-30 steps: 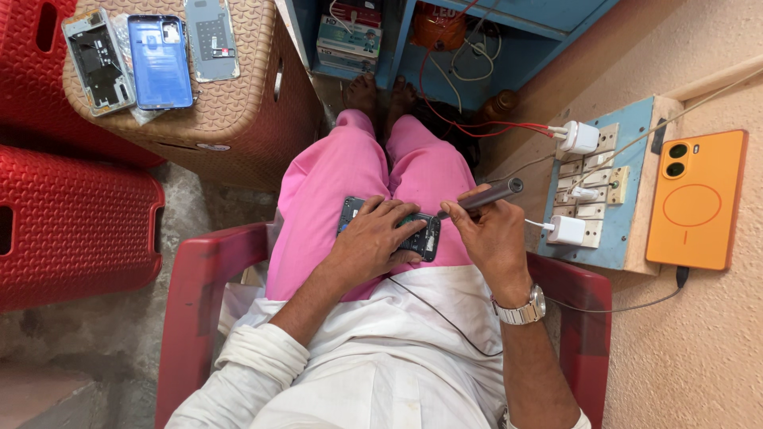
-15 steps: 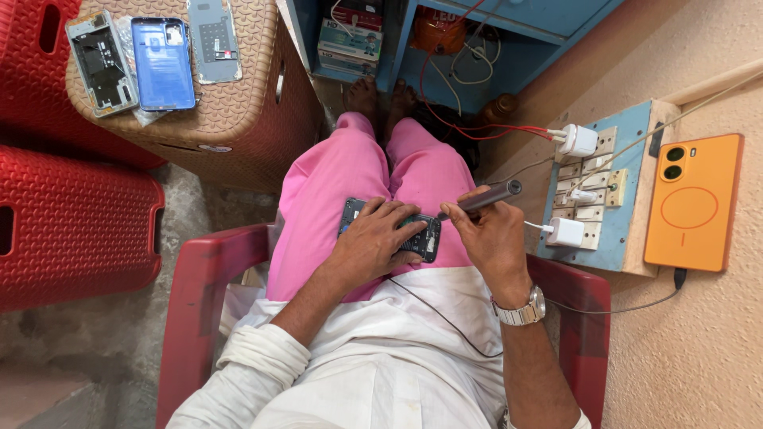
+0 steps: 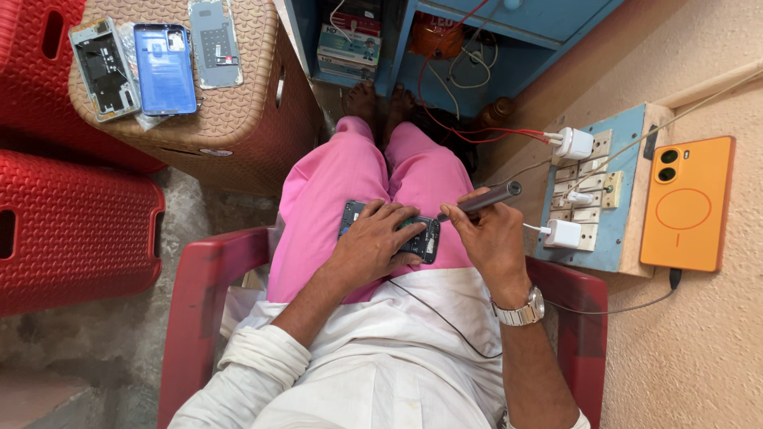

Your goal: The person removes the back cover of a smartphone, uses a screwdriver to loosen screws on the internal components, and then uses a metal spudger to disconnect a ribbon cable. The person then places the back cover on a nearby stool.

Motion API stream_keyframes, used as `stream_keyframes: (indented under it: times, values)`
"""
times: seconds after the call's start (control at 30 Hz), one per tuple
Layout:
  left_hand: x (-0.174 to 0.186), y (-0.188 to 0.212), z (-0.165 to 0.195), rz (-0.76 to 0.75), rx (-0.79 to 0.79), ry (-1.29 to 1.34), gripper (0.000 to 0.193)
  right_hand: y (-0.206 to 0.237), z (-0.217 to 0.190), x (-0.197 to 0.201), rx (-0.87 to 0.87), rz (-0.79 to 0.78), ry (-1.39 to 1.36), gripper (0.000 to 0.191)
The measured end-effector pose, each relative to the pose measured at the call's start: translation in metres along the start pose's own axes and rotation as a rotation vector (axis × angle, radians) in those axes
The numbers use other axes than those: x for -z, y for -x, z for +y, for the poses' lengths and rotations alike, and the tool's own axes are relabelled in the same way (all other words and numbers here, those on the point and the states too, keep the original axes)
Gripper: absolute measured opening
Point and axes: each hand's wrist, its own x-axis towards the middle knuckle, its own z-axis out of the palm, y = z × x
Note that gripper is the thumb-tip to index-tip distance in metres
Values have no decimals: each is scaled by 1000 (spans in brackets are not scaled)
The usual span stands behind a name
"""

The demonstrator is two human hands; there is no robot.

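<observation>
At the frame's centre, the left hand [image 3: 373, 242] presses flat on an opened phone [image 3: 389, 237] lying on the pink-trousered lap [image 3: 342, 183]. The right hand [image 3: 489, 238] grips a dark pen-shaped tool [image 3: 481, 199], tip at the phone's right end.

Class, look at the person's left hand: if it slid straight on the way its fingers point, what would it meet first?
The left hand lies on the opened phone, fingers toward the right hand. It would probably meet the tip of the pen-shaped tool or that hand first; depth is unclear.
</observation>
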Motion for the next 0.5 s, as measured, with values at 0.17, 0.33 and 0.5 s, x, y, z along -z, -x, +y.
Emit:
stream_keyframes:
  times: [0.17,0.33,0.5]
  values:
    - [1,0,0,7,-5,2,61,2,0,0,-2,1,-4,23]
    - [5,-2,2,14,-10,12,61,4,-3,2,-36,15,-36,22]
    - [7,-4,4,-7,17,31,63,7,-6,8,-88,64,-12,22]
